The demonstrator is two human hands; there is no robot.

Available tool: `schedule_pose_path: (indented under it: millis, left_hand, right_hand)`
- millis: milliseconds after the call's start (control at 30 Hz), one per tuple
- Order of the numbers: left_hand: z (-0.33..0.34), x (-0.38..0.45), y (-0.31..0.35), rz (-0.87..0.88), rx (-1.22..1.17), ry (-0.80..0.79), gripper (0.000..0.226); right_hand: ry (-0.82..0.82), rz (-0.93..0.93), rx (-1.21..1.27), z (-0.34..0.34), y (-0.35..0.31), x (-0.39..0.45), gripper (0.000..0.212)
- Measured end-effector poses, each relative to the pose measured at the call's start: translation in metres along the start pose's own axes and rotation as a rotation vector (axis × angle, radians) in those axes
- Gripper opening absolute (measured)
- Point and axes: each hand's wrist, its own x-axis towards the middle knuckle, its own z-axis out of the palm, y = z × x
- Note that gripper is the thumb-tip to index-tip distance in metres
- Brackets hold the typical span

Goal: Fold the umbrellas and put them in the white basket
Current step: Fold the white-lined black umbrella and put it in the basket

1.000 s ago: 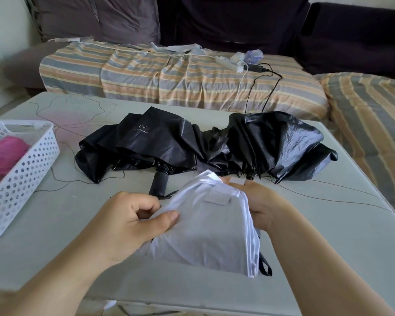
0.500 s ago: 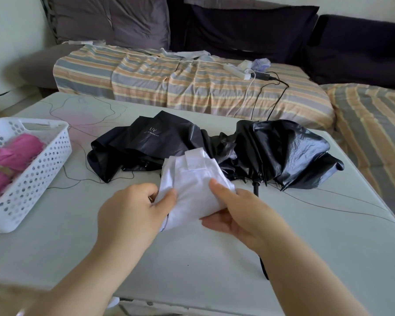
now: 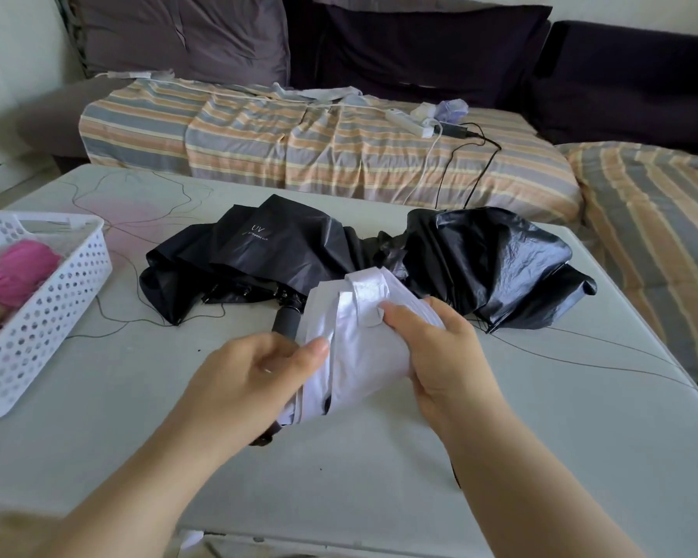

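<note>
Hands, left (image 3: 254, 380) and right (image 3: 436, 352), grip white umbrella (image 3: 355, 336) near table edge (image 3: 339, 537).

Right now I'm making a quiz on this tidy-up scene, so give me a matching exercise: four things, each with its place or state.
Things:
1. white umbrella
2. pink umbrella
3. black umbrella
4. power strip

Places or states:
A. lying loose on the table
B. on the striped sofa cover
C. held in both hands
D. inside the white basket

Pairs: 1-C, 2-D, 3-A, 4-B
</note>
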Motion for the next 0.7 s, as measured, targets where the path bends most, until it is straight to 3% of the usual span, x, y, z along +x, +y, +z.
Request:
schedule_pose_path:
  millis: [100, 167, 267, 467, 533, 567, 700]
  left_hand:
    - [-0.004, 0.002, 0.000, -0.159, -0.117, -0.368, 0.073]
    - [0.000, -0.003, 0.003, -0.143, -0.217, -0.443, 0.060]
    - [0.003, -0.008, 0.010, -0.066, -0.236, -0.326, 0.061]
    - [0.005, -0.013, 0.004, 0.121, 0.017, -0.137, 0.068]
    - [0.006, -0.015, 0.001, 0.249, 0.138, -0.058, 0.048]
    - [0.006, -0.016, -0.001, 0.298, 0.193, -0.040, 0.043]
    - [0.014, -0.016, -0.006, 0.368, 0.306, 0.054, 0.059]
  right_hand:
    - [-0.090, -0.112, 0.025, 0.002, 0.000, -0.003, 0.051]
    - [-0.126, -0.155, 0.042, 0.002, -0.003, -0.005, 0.045]
    - [-0.146, -0.157, 0.018, 0.000, -0.010, -0.006, 0.032]
    - [-0.094, -0.098, -0.281, -0.005, -0.023, -0.011, 0.024]
    - [-0.023, -0.102, -0.356, -0.007, -0.024, -0.011, 0.020]
    - [0.002, -0.100, -0.380, -0.008, -0.023, -0.010, 0.022]
    - [0.081, -0.167, -0.361, -0.008, -0.021, -0.010, 0.034]
